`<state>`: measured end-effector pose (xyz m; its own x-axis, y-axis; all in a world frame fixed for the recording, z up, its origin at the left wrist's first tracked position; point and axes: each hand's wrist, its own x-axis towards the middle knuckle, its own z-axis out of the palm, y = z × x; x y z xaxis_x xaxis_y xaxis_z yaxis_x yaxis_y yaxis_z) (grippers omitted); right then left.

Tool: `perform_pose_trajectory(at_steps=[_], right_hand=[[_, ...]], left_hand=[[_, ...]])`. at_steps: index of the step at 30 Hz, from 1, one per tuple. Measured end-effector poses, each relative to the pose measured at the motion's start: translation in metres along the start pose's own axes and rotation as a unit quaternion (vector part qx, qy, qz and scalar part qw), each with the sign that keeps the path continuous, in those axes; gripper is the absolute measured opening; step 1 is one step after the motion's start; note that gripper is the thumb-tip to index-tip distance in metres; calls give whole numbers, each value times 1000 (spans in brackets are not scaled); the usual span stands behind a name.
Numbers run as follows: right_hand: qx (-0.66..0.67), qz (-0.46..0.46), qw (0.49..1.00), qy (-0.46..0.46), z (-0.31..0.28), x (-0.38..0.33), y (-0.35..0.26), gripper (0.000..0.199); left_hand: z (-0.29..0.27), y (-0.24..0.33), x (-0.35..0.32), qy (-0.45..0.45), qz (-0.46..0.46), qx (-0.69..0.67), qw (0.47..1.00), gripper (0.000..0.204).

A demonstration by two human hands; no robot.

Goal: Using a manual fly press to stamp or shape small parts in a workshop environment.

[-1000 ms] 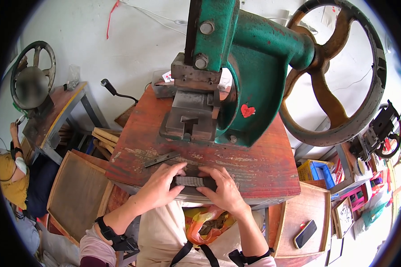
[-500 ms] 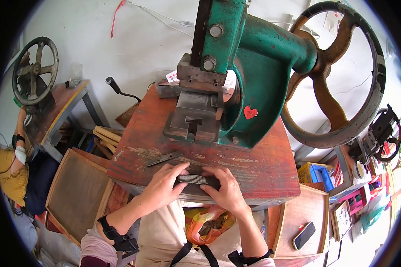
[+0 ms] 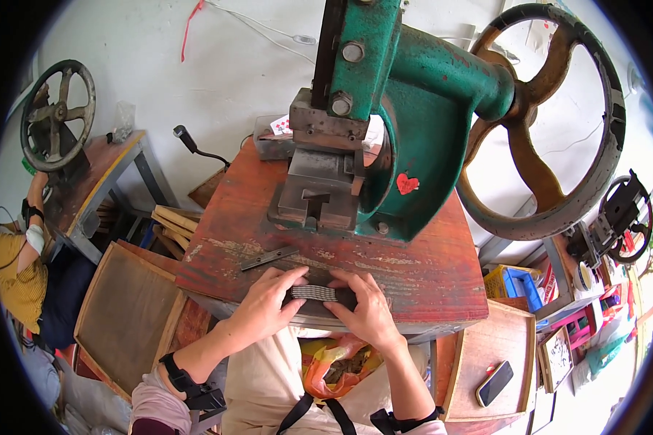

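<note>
Mustard-yellow knit covers a co-worker [image 3: 23,279] at my far left, one arm raised toward a grey spoked handwheel [image 3: 59,113] on a side desk [image 3: 98,187]. Nearer to me, a shallow wooden tray [image 3: 127,315] sits tilted, with some pale wooden sticks [image 3: 171,232] behind its upper corner. On my own desk [image 3: 428,283], red-brown and scuffed, a flat metal bar [image 3: 268,258] lies at a slant, just beyond the fingers of my left hand [image 3: 268,301]. That hand is partly closed, its thumb and fingers curled about the left end of a stack of thin grey strips [image 3: 314,293]. The stack lies crosswise at the front edge of the desk, arched slightly upward; I cannot tell whether it touches the wood. Behind it stands the green press [image 3: 428,130], with a dark steel die block [image 3: 318,199] at its foot. Below, an orange and yellow plastic bag [image 3: 334,377] rests open between my legs. My right hand [image 3: 365,310] is likewise half closed, thumb and fingers about the stack's right end. Farther right are the press's big handwheel [image 3: 524,152], a blue plastic basket [image 3: 521,286], and a second wooden tray [image 3: 497,333] holding a smartphone [image 3: 495,383].
</note>
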<state>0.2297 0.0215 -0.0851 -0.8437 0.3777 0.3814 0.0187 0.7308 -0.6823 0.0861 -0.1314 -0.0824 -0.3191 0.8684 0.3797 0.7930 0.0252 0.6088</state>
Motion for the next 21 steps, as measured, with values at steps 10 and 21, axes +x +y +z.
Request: perform_pose_trajectory(at_steps=[10,21], right_hand=[[-17,-10,999,26,4,-4,3,48],[2,-52,997,66,-15,27,-13,51]], left_hand=[[9,-4,-1,10,36,31,999,47],[-12,7,30,86,116,57,988,49]])
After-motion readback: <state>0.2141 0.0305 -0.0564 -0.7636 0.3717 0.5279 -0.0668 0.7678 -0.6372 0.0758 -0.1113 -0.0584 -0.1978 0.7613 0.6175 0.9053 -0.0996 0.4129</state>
